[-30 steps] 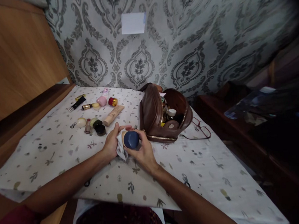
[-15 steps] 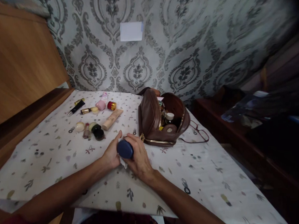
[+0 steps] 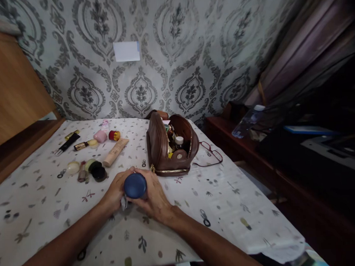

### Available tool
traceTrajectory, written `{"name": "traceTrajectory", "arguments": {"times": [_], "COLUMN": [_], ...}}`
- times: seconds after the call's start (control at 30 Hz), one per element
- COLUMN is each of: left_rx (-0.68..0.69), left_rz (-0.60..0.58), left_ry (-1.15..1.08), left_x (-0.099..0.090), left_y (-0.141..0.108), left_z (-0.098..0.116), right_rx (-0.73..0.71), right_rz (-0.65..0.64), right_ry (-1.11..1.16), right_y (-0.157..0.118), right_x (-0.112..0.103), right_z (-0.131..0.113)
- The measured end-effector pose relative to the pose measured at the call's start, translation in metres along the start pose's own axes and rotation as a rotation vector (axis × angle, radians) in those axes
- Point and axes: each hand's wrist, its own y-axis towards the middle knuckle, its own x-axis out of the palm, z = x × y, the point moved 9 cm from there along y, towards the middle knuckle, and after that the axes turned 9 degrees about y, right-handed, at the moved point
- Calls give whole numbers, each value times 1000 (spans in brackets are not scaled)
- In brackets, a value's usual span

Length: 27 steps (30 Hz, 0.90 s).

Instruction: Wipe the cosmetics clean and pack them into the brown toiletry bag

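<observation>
A round container with a dark blue lid [image 3: 135, 185] is held between my two hands above the near part of the table. My right hand [image 3: 154, 195] wraps round its right side, fingers curled at the back. On the other side my left hand [image 3: 116, 191] is closed against it with a crumpled white tissue [image 3: 123, 203], most of which is hidden under the palm. An open brown cosmetic bag [image 3: 159, 150] stands just beyond my right hand, and a white-capped bottle [image 3: 179, 141] shows inside it. Left of the bag lies a beige tube [image 3: 116, 152].
Several cosmetics lie at the left, among them a black jar [image 3: 99, 173], a pink jar [image 3: 100, 136], a red-and-gold jar [image 3: 114, 135] and a black tube [image 3: 69, 142]. Red-framed glasses [image 3: 214, 157] rest right of the bag. A plastic bottle [image 3: 248, 121] is farther right.
The view has swung to the right, so the table things sit farther left. The container's lid faces more upward, and less of the tissue shows. Both hands keep their hold.
</observation>
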Motion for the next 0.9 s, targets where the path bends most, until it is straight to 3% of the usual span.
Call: {"name": "traceTrajectory", "arguments": {"times": [0.13,0.37,0.6,0.9], "left_rx": [81,151,303,889], "left_rz": [-55,0,-1,-164], "left_ry": [61,130,355,964], "left_x": [7,6,7,37], "left_y": [-1,-6,-11,-45], "left_z": [11,23,42,69], "right_rx": [16,120,195,304], "right_rz": [12,67,14,-62], "right_ry": [20,16,-56,-153], "right_y": [-4,-1,-3,-7], "right_x": [2,-3,3,8], "right_z": [6,9,19,31]}}
